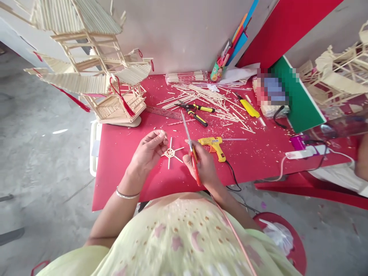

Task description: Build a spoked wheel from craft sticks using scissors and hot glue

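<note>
My left hand (151, 147) hovers over the red table (120, 153), fingers pinched together near a small star-shaped piece of thin sticks (171, 153); I cannot make out what the pinch holds. My right hand (201, 163) is closed round red-handled scissors (191, 153), whose blades point up and away. The stick star lies on the table between both hands. A yellow glue gun (214, 145) lies just right of my right hand.
A tall stick-built tower model (94, 69) stands at the back left. Loose sticks (207, 99), yellow-handled pliers (195, 111), a yellow cutter (249, 108) and a cup of tools (217, 71) lie behind. A power strip (304, 153) and cables sit right. Another stick model (336, 73) is far right.
</note>
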`<state>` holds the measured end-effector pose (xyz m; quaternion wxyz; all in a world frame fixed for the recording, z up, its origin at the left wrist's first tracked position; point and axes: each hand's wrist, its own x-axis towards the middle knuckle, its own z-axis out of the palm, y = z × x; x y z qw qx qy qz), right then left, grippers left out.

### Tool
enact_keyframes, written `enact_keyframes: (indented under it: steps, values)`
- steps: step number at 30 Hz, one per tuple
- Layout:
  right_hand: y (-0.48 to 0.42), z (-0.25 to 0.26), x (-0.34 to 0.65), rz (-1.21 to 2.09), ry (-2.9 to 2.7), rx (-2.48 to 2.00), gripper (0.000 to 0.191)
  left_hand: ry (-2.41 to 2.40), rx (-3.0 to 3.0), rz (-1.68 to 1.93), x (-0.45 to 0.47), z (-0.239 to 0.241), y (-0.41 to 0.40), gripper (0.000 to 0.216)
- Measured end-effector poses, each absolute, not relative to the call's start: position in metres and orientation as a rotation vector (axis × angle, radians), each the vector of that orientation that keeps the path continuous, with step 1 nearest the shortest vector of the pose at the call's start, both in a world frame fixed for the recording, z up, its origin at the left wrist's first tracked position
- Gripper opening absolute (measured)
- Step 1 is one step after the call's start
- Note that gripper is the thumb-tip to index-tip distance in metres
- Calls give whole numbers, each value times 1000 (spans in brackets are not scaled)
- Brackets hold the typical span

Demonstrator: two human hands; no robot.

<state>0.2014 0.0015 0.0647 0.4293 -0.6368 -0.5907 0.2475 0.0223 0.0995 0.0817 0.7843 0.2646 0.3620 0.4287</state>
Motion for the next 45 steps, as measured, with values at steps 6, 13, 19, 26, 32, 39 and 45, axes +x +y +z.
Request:
enact_keyframes:
  steps: [6, 13, 19, 26, 32, 39, 45]
  values:
    - [0, 59, 195, 279, -1777, -1701, 62, 748, 320, 877, 26, 87, 98, 18]
    - [4, 57, 189, 190, -1869, -1720, 66, 709, 216, 850, 34, 86, 92, 13]
    - [6, 58, 183, 207, -1842, -1708, 62, 713, 117, 772, 37, 92, 86, 19]
    - [6, 58, 183, 206, -1845, -1739, 53, 654, 132, 722, 32, 83, 85, 20]
    - [8, 47, 184, 274, -1794, -1701, 48, 712, 151, 815, 38, 83, 83, 17]
    - [6, 39, 187, 427, -1454, -1617, 41, 766, 252, 931, 29, 71, 94, 8]
    - [13, 11, 199, 662, -1260, -1553, 42, 1203, 1227, 861, 3, 47, 123, 17]
